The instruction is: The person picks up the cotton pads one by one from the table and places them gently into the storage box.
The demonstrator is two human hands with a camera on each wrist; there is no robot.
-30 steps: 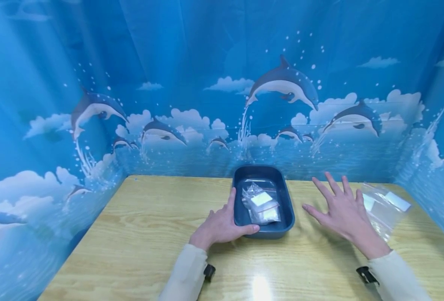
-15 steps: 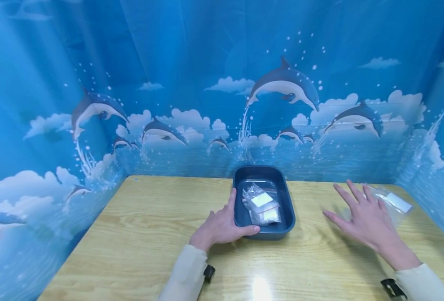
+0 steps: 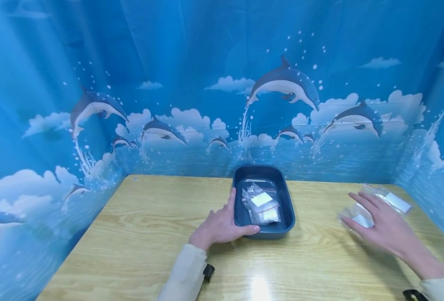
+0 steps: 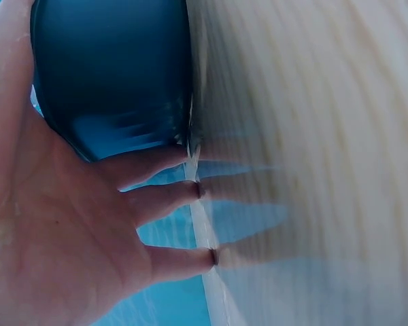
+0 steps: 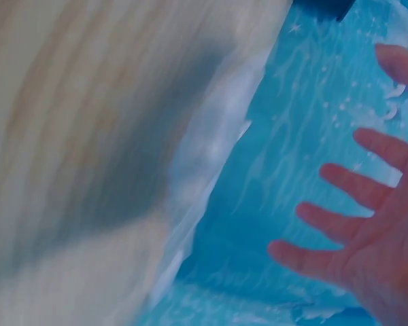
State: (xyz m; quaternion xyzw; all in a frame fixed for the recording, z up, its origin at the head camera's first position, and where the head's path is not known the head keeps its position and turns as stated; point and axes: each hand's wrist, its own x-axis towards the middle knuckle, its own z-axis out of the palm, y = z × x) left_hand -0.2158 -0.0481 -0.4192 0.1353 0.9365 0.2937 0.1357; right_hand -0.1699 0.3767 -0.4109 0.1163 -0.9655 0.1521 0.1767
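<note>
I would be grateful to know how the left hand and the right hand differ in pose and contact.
The left hand touches the blue tray, its thumb over the near rim; the right hand hovers over plastic bags on the tabletop. The left hand's fingertips meet the tabletop, whereas the right hand's fingers are raised clear of it. Both come out of pale sleeves, and neither holds a bag.
</note>
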